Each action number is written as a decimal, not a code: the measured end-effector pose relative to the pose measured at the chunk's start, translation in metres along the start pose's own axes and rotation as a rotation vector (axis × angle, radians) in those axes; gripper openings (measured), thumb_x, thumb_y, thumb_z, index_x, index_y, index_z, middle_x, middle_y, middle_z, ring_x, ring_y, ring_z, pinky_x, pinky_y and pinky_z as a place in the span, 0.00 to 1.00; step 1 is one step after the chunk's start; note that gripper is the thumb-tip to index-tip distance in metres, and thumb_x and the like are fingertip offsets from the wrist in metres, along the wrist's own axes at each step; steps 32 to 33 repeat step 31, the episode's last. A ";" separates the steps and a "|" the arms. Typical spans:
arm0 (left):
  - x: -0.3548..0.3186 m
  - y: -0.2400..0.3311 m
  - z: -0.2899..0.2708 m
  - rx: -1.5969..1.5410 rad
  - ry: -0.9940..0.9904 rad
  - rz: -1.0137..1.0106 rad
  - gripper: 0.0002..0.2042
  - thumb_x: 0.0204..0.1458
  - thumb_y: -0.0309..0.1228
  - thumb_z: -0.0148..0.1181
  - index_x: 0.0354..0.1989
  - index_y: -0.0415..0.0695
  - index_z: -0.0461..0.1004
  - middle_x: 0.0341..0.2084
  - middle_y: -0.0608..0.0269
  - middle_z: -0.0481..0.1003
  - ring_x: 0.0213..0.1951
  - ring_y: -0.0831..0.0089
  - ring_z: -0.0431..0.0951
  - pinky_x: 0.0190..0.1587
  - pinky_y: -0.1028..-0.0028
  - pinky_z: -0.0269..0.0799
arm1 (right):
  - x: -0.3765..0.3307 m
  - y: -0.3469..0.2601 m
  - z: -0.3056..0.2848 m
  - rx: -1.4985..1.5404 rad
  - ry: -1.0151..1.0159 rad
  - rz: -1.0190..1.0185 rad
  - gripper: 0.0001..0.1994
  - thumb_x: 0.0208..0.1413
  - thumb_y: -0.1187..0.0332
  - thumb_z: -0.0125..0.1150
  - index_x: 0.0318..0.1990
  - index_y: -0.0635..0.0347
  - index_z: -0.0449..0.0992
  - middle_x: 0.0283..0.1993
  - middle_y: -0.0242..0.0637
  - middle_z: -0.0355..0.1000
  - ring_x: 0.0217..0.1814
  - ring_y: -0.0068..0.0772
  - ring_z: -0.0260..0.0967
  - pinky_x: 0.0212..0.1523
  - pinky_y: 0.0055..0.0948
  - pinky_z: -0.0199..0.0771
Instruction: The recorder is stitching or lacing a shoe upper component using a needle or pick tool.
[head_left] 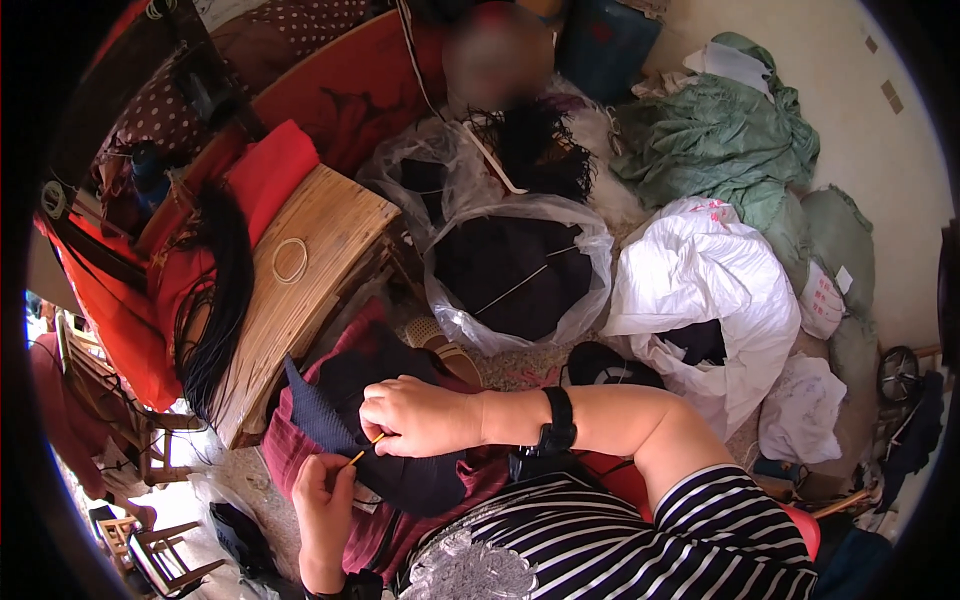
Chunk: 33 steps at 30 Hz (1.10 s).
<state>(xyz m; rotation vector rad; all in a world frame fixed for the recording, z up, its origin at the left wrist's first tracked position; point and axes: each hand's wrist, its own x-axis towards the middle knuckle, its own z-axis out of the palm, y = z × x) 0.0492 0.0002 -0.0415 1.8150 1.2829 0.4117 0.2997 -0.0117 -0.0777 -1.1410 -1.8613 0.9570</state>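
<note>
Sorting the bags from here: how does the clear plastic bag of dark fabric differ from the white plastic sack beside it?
The clear plastic bag is see-through, so its dark fabric shows through the wall; the white plastic sack is opaque and shows dark contents only at a gap. The clear bag gapes wide open on top, while the white sack is crumpled and bulkier. Both sit on the floor, side by side.

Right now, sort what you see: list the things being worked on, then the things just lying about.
In hand:
right hand pinching a thin yellow-handled tool
left hand beside the tool
dark knitted fabric on the lap

Lying about:
wooden bench with a ring
clear bag of dark fabric
white sack
green cloth heap
</note>
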 end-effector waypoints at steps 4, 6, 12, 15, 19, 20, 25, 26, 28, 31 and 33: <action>-0.002 0.002 0.006 -0.112 0.037 -0.071 0.02 0.57 0.17 0.63 0.35 0.35 0.76 0.24 0.66 0.75 0.24 0.81 0.73 0.27 0.78 0.69 | 0.001 -0.002 -0.002 0.031 -0.023 0.008 0.09 0.51 0.68 0.71 0.32 0.58 0.75 0.35 0.37 0.71 0.41 0.40 0.73 0.46 0.41 0.71; 0.000 0.013 0.006 -0.154 0.027 -0.083 0.02 0.57 0.17 0.63 0.36 0.35 0.76 0.24 0.66 0.75 0.24 0.82 0.74 0.26 0.79 0.69 | 0.001 -0.001 -0.003 0.066 -0.023 0.000 0.09 0.50 0.69 0.71 0.32 0.60 0.75 0.34 0.38 0.71 0.37 0.39 0.73 0.42 0.39 0.73; -0.002 0.009 0.006 -0.201 0.015 -0.065 0.02 0.58 0.18 0.63 0.37 0.35 0.76 0.25 0.67 0.75 0.23 0.83 0.74 0.26 0.80 0.69 | 0.001 -0.003 -0.004 0.095 -0.047 0.017 0.09 0.50 0.69 0.72 0.32 0.60 0.76 0.35 0.39 0.71 0.37 0.39 0.73 0.41 0.39 0.74; 0.000 0.009 0.012 -0.239 0.009 -0.071 0.02 0.58 0.19 0.63 0.37 0.36 0.77 0.25 0.68 0.75 0.24 0.83 0.73 0.26 0.81 0.69 | 0.001 -0.001 -0.004 0.083 -0.044 0.010 0.09 0.50 0.69 0.72 0.33 0.61 0.76 0.36 0.39 0.71 0.38 0.41 0.74 0.42 0.39 0.75; 0.004 0.005 0.016 -0.224 -0.022 -0.026 0.01 0.62 0.21 0.61 0.39 0.38 0.76 0.27 0.69 0.77 0.24 0.85 0.73 0.26 0.83 0.68 | 0.003 -0.001 -0.006 0.063 -0.073 0.011 0.09 0.51 0.69 0.72 0.34 0.62 0.77 0.37 0.40 0.72 0.41 0.40 0.75 0.44 0.37 0.75; 0.005 0.005 0.016 -0.227 -0.020 -0.022 0.01 0.62 0.21 0.61 0.39 0.38 0.76 0.27 0.69 0.77 0.24 0.85 0.73 0.26 0.83 0.68 | 0.003 -0.001 -0.009 0.058 -0.074 0.010 0.09 0.51 0.69 0.72 0.34 0.62 0.77 0.37 0.40 0.72 0.41 0.40 0.75 0.44 0.37 0.75; 0.004 0.009 0.016 -0.343 -0.057 -0.150 0.02 0.62 0.23 0.62 0.39 0.37 0.76 0.26 0.68 0.77 0.24 0.85 0.73 0.27 0.82 0.68 | 0.008 0.008 -0.020 0.289 -0.170 0.023 0.07 0.54 0.68 0.69 0.35 0.62 0.81 0.36 0.42 0.74 0.41 0.39 0.77 0.45 0.35 0.77; 0.004 0.007 0.017 -0.346 -0.063 -0.147 0.02 0.62 0.23 0.62 0.39 0.37 0.76 0.26 0.68 0.77 0.24 0.85 0.73 0.27 0.82 0.68 | 0.011 0.008 -0.017 0.264 -0.153 0.012 0.06 0.54 0.69 0.68 0.33 0.62 0.81 0.36 0.42 0.75 0.40 0.41 0.78 0.44 0.37 0.77; 0.003 0.001 0.015 -0.406 -0.078 -0.161 0.02 0.63 0.23 0.62 0.39 0.37 0.76 0.26 0.68 0.78 0.24 0.84 0.74 0.27 0.83 0.69 | 0.019 0.005 -0.010 0.200 -0.111 -0.019 0.05 0.53 0.70 0.67 0.33 0.61 0.81 0.35 0.43 0.75 0.40 0.42 0.78 0.44 0.38 0.77; 0.002 -0.006 0.014 -0.425 -0.051 -0.188 0.03 0.64 0.25 0.60 0.41 0.38 0.76 0.27 0.66 0.78 0.23 0.84 0.75 0.25 0.83 0.69 | 0.031 -0.001 0.001 0.063 -0.032 -0.040 0.04 0.50 0.70 0.66 0.31 0.59 0.82 0.37 0.44 0.76 0.41 0.44 0.79 0.45 0.41 0.78; 0.002 -0.006 0.014 -0.425 -0.051 -0.188 0.03 0.64 0.25 0.60 0.41 0.38 0.76 0.27 0.66 0.78 0.23 0.84 0.75 0.25 0.83 0.69 | 0.031 -0.001 0.001 0.063 -0.032 -0.040 0.04 0.50 0.70 0.66 0.31 0.59 0.82 0.37 0.44 0.76 0.41 0.44 0.79 0.45 0.41 0.78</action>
